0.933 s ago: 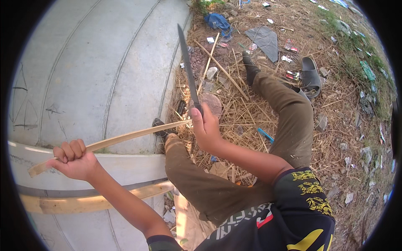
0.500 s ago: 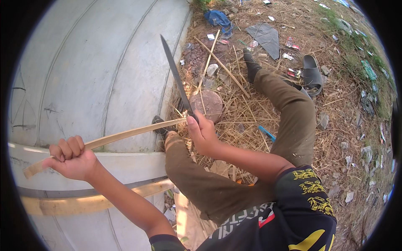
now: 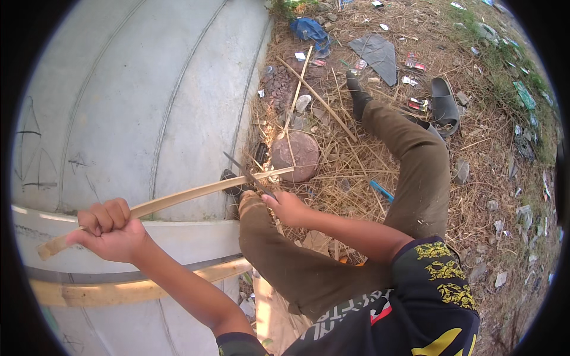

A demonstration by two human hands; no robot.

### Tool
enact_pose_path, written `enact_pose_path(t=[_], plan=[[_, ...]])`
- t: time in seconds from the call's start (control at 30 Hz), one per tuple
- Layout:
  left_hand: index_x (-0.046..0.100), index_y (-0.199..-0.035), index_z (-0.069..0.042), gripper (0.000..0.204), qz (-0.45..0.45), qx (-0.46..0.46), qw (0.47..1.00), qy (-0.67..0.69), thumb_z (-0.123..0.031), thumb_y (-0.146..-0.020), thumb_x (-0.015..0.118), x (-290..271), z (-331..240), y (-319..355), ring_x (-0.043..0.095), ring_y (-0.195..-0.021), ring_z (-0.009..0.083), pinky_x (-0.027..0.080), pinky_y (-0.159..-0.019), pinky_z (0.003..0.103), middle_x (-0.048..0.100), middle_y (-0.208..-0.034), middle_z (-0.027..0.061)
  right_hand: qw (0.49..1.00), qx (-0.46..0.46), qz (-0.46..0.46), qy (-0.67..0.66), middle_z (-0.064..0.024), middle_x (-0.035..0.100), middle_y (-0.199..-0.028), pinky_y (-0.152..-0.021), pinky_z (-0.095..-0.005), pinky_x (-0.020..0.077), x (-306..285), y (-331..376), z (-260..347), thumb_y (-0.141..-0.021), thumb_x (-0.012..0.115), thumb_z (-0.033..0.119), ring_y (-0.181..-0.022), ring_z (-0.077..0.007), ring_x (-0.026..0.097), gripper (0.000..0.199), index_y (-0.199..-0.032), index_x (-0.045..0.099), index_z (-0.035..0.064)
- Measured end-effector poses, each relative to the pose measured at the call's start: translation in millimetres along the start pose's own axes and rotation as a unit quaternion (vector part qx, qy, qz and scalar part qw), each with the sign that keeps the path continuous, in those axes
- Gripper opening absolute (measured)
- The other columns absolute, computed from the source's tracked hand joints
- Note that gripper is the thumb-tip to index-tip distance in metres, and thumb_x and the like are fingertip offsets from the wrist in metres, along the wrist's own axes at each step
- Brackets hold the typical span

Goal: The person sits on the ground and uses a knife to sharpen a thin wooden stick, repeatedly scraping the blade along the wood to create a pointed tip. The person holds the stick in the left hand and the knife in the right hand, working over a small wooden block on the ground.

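Note:
My left hand [image 3: 113, 231] is wrapped round one end of a long flat bamboo strip [image 3: 184, 196], close to the pale wall. The strip slants up to the right, and its far end lies over a round stone-like block [image 3: 300, 155] on the ground. In my right hand [image 3: 289, 209] is the handle of a long dark-bladed knife [image 3: 244, 171]. Its blade points up and left and crosses the strip short of its far end; whether the edge touches the strip I cannot tell.
A pale grey panelled wall [image 3: 113, 113] fills the left side. A second bamboo strip [image 3: 119, 292] lies lower left. Thin sticks [image 3: 323, 107] and shavings cover the ground around the block. Grey sandals [image 3: 443, 107], a blue tool-like piece [image 3: 381, 191] and litter lie to the right.
The knife has swung down and toward me, from pointing up the wall to lying across the strip. My right hand has moved down. The strip's far end now shows over the block.

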State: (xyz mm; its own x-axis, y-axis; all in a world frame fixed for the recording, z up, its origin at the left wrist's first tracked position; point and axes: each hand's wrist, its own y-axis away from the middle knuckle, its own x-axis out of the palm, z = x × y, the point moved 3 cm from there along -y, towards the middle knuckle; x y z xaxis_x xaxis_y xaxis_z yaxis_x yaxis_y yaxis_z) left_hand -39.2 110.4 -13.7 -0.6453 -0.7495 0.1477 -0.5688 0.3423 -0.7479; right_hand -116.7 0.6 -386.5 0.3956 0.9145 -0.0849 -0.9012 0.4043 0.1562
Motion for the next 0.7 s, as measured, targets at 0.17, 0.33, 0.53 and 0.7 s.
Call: enact_pose_path(t=[0.17,0.33,0.53,0.7], plan=[[0.021,-0.067,-0.019,0.060,-0.095,0.024,0.994,-0.050,-0.064,-0.097,0.045,-23.6,-7.2,3.6,0.006,-0.047,0.0090,0.006,-0.045,0.028,0.015,-0.054,-0.0053,0.990,0.052,0.086,-0.096,-0.0148,0.055,-0.065,-0.064,-0.0416,0.0485,-29.0,10.3,37.3,-0.102,0.046,0.052,-0.065,-0.0248,0.063,0.062,-0.083,0.059,-0.0063],[0.020,-0.067,-0.019,0.060,-0.051,0.018,0.998,-0.020,-0.064,-0.098,0.044,-23.4,-5.7,10.0,0.005,-0.047,0.0088,0.006,-0.044,0.029,0.015,-0.053,-0.0054,0.936,-0.222,-0.140,-0.235,-0.0090,0.046,-0.058,-0.055,-0.0398,0.0466,-41.1,20.9,65.2,-0.102,0.044,0.052,-0.054,-0.0207,0.054,0.063,-0.083,0.059,-0.0063],[0.019,-0.067,-0.018,0.060,-0.040,0.020,0.999,-0.015,-0.064,-0.098,0.044,-23.7,-9.4,8.6,0.004,-0.047,0.0092,0.005,-0.044,0.029,0.014,-0.053,-0.0053,0.977,0.151,0.095,-0.116,-0.0122,0.050,-0.060,-0.053,-0.0418,0.0438,-16.2,11.6,14.5,-0.104,0.043,0.049,-0.052,-0.0241,0.053,0.058,-0.085,0.059,-0.0035],[0.020,-0.066,-0.018,0.060,-0.065,0.021,0.998,0.004,-0.063,-0.099,0.043,-25.8,-13.0,19.0,0.004,-0.046,0.0090,0.005,-0.044,0.029,0.014,-0.053,-0.0051,0.978,-0.192,-0.042,-0.073,-0.0159,0.055,-0.059,-0.057,-0.0427,0.0488,-34.8,14.5,67.0,-0.102,0.044,0.052,-0.055,-0.0299,0.062,0.064,-0.078,0.062,-0.0046]])
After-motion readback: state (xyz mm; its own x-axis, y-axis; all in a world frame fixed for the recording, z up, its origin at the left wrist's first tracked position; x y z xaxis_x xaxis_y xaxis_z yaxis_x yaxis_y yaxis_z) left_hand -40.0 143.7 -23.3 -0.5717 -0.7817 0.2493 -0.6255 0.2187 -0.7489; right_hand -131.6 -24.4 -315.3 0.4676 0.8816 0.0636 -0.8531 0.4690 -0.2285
